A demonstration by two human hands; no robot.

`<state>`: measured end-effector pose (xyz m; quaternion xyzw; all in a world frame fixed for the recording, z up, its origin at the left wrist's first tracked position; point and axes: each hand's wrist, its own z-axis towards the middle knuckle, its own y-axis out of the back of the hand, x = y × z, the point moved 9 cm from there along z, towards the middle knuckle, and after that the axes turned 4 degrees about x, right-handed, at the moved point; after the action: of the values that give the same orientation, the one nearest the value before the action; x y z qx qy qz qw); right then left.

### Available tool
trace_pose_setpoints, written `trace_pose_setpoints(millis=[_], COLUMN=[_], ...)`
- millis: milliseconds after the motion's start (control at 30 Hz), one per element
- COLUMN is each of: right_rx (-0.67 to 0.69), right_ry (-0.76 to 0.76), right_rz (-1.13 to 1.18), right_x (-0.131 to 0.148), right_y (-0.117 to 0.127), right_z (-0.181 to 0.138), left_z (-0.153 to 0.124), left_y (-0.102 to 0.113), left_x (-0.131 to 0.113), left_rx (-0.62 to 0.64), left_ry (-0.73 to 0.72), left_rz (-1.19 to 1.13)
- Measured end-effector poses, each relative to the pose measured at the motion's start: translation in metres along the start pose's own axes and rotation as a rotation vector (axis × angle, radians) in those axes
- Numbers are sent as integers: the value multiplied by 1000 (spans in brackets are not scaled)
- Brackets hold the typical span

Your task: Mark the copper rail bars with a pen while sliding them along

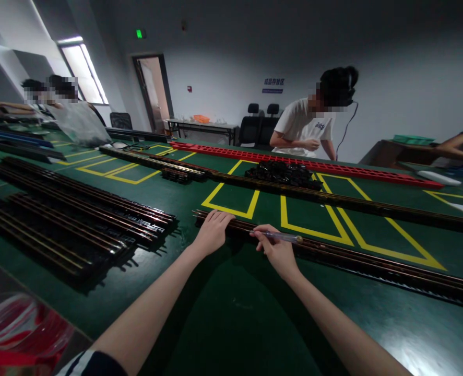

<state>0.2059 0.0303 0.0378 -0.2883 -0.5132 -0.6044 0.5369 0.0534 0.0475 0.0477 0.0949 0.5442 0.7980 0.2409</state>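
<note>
A long dark brown rail lies across the green table in front of me, running off to the right. My left hand rests on the rail's left end, fingers curled over its top edge. My right hand sits just to the right on the same rail and pinches a thin clear pen-like tool, whose tip points right along the rail.
Stacks of similar dark rails lie at my left. A second long rail, a pile of small black parts and a long red strip lie further back. A person in a white shirt works across the table; other people are at the far left and right.
</note>
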Motion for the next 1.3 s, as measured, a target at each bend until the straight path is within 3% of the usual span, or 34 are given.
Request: trace_pose_setpoints(millis=[367,567,1300], right_rx=[-30,-85,-62], right_ry=[13,16,17], right_rz=[7,-10,0], right_x=[5,4,2], right_y=[2,9,7], right_z=[0,-1,0], left_z=[0,-1,0], left_y=[1,2,0], left_x=[4,0,1], left_rx=[48,66,48], left_ry=[33,32,-1], left_rz=[-132,-104,-61])
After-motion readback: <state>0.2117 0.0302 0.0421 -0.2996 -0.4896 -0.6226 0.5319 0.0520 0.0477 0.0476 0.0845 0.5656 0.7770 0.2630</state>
